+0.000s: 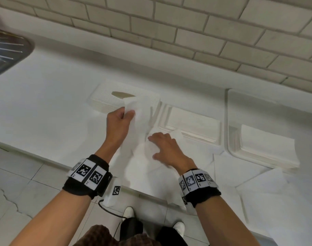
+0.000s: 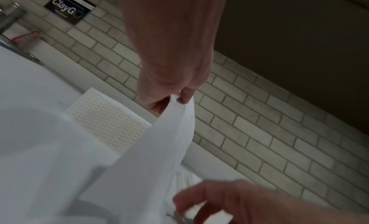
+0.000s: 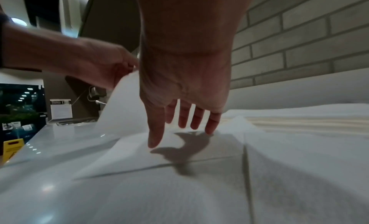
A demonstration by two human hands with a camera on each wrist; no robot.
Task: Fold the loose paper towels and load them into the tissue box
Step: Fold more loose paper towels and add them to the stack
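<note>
My left hand pinches the top edge of a white paper towel and holds it up off the counter; the pinch shows close up in the left wrist view. The towel's lower part lies on the counter under my right hand, which is open with spread, straight fingers touching or just above the sheet. Behind the left hand lies the white textured tissue box cover with an oval slot. Right of it sits the open box base holding a stack of folded towels.
A shallow white tray at the right holds another stack of towels. Several loose sheets lie at the counter's front right, overhanging its edge. A steel draining board is at the far left. A brick-tiled wall backs the counter.
</note>
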